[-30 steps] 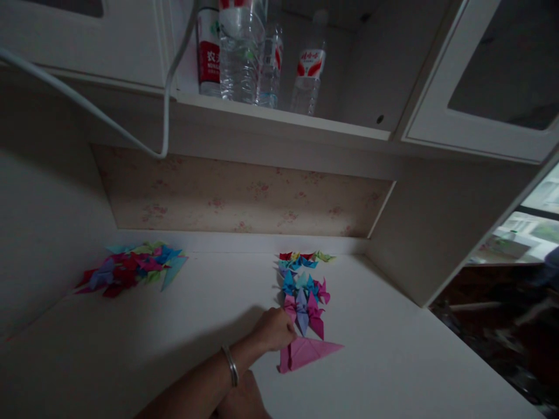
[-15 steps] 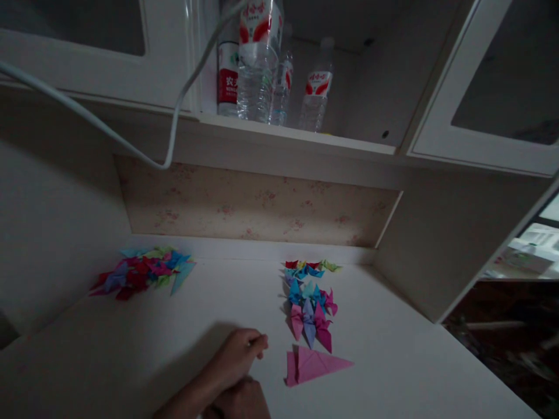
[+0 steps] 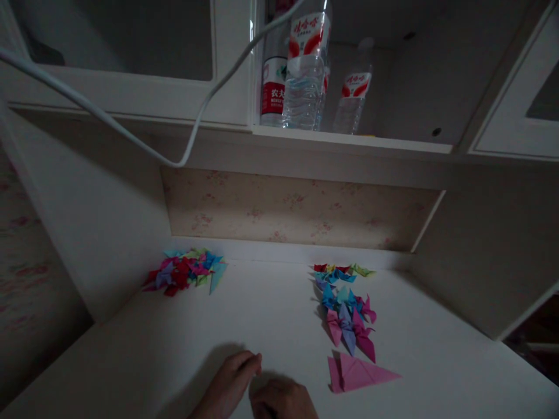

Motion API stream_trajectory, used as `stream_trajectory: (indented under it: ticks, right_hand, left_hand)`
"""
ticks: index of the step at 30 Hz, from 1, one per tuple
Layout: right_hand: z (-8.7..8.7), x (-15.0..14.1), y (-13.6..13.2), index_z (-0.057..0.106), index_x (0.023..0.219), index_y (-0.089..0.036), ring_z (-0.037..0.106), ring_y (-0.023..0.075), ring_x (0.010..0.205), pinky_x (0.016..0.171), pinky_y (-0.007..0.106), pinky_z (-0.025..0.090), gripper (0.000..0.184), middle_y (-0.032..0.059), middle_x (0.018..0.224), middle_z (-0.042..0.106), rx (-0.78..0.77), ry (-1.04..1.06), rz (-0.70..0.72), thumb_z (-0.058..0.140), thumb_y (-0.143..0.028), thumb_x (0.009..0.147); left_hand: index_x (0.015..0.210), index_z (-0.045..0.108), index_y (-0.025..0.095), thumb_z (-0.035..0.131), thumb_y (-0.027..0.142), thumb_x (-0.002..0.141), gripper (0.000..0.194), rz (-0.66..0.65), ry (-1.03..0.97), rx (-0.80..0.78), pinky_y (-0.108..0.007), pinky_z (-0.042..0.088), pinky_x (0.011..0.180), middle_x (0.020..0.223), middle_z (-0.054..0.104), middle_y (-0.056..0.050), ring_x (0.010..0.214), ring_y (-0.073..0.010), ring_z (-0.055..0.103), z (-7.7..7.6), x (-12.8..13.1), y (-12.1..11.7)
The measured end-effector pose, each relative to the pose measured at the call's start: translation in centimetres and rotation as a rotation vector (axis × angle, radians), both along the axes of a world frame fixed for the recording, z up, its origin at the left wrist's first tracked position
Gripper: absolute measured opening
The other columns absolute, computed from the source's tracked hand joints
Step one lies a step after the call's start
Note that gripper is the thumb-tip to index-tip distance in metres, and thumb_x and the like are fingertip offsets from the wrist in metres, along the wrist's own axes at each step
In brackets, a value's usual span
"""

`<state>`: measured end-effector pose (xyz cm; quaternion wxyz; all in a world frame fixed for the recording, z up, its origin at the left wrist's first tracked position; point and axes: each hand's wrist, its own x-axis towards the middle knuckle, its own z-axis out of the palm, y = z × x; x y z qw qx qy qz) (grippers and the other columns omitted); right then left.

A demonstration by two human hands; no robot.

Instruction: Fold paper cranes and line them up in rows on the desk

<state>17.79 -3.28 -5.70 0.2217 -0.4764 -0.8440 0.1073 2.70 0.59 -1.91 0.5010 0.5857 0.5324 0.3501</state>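
Observation:
My left hand (image 3: 231, 384) rests on the white desk (image 3: 271, 326) near the bottom edge, fingers curled in, with nothing seen in it. Beside it to the right lies my right hand (image 3: 282, 401), partly cut off by the frame, knuckles up and fingers curled under. A flat folded pink paper (image 3: 360, 372) lies on the desk to the right of both hands, untouched. Behind it runs a row of small folded paper cranes (image 3: 345, 302) in pink, purple, blue, red and green, reaching to the back wall.
A loose pile of coloured folded papers (image 3: 186, 273) sits at the back left. Several water bottles (image 3: 305, 75) stand on the shelf above. A white cable (image 3: 144, 145) hangs across the upper left. Side panels wall in the desk left and right.
My left hand has let go of the pink paper and drawn back left toward me beside my right hand. The view has swung left, so everything sits further right.

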Motion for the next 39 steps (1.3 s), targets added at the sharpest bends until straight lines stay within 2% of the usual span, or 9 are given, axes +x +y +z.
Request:
stream_trajectory:
  ticks: [5,12,16,18,21,24,33,36,39]
  right_hand:
    - [0.7,-0.2,-0.6,0.068,0.076,-0.026,0.066,0.0144,0.069,0.064,0.018,0.048,0.019,-0.0018,0.075,0.071,0.004,0.027,-0.004,0.055,-0.013,0.071]
    - [3.3,1.6,-3.0,0.066,0.080,-0.022,0.063,0.0114,0.065,0.060,0.017,0.048,0.022,-0.0004,0.072,0.068,-0.015,0.309,-0.046,0.046,-0.013,0.083]
    - [3.4,7.0,-5.2,0.064,0.103,-0.023,0.065,0.0197,0.087,0.075,0.028,0.053,0.022,0.0069,0.095,0.069,0.258,0.092,-0.183,0.049,-0.025,0.088]
    - [3.1,10.1,-6.3,0.055,0.124,-0.025,0.060,0.0267,0.106,0.086,0.038,0.051,0.038,0.0096,0.118,0.064,0.377,-0.072,-0.337,0.053,-0.033,0.087]
    - [1.9,13.7,-7.6,0.039,0.140,-0.030,0.051,0.0323,0.119,0.092,0.050,0.047,0.052,0.0082,0.135,0.053,0.421,-0.264,-0.525,0.049,-0.039,0.089]
    - [0.7,15.5,-8.4,0.044,0.136,-0.033,0.053,0.0334,0.118,0.088,0.056,0.048,0.047,0.0070,0.133,0.055,0.414,-0.396,-0.533,0.045,-0.041,0.090]
    - [0.6,15.8,-8.9,0.051,0.129,-0.038,0.051,0.0322,0.120,0.092,0.054,0.043,0.040,0.0026,0.132,0.056,0.377,-0.445,-0.464,0.047,-0.037,0.089]
    - [0.9,15.7,-8.7,0.045,0.135,-0.031,0.048,0.0319,0.123,0.098,0.053,0.038,0.047,0.0054,0.135,0.053,0.461,-0.370,-0.479,0.046,-0.032,0.089]
    - [1.4,13.9,-8.0,0.050,0.129,-0.025,0.055,0.0279,0.114,0.096,0.045,0.043,0.041,0.0085,0.123,0.062,0.484,-0.216,-0.424,0.049,-0.034,0.089]
  left_hand:
    - [0.057,0.059,0.018,0.053,0.062,0.070,0.046,-0.007,-0.033,-0.001,-0.024,0.034,0.053,0.048,0.047,0.002,0.056,-0.0149,0.046,0.5,-0.2,-0.3]
    - [0.061,0.061,0.017,0.053,0.061,0.070,0.045,-0.027,-0.042,-0.016,-0.024,0.030,0.049,0.046,0.043,0.004,0.052,-0.0135,0.042,0.6,-0.3,-0.4]
    - [0.062,0.060,0.018,0.055,0.063,0.066,0.046,-0.044,-0.022,-0.084,-0.023,0.022,0.045,0.042,0.031,0.008,0.045,-0.0106,0.032,0.8,-0.3,-0.3]
    - [0.063,0.060,0.018,0.056,0.061,0.067,0.044,-0.056,-0.021,-0.093,-0.023,0.018,0.044,0.043,0.029,0.009,0.044,-0.0093,0.027,0.9,-0.3,-0.4]
    - [0.065,0.059,0.018,0.054,0.058,0.070,0.040,-0.066,-0.030,-0.093,-0.023,0.015,0.044,0.044,0.026,0.010,0.042,-0.0083,0.022,0.8,-0.3,-0.4]
    - [0.066,0.059,0.018,0.053,0.056,0.072,0.039,-0.074,-0.041,-0.081,-0.023,0.014,0.043,0.044,0.024,0.011,0.042,-0.0084,0.020,0.5,-0.3,-0.4]
    - [0.066,0.062,0.017,0.053,0.054,0.074,0.039,-0.051,-0.017,-0.043,-0.023,0.019,0.045,0.044,0.030,0.009,0.044,-0.0094,0.027,1.0,-0.4,-0.8]
    - [0.067,0.063,0.017,0.053,0.051,0.075,0.036,-0.052,-0.016,-0.052,-0.023,0.020,0.045,0.045,0.033,0.008,0.044,-0.0096,0.028,1.5,-0.3,-1.1]
    - [0.068,0.063,0.016,0.053,0.050,0.074,0.036,-0.059,-0.015,-0.069,-0.023,0.021,0.046,0.046,0.033,0.008,0.045,-0.0097,0.029,1.9,-0.3,-1.2]
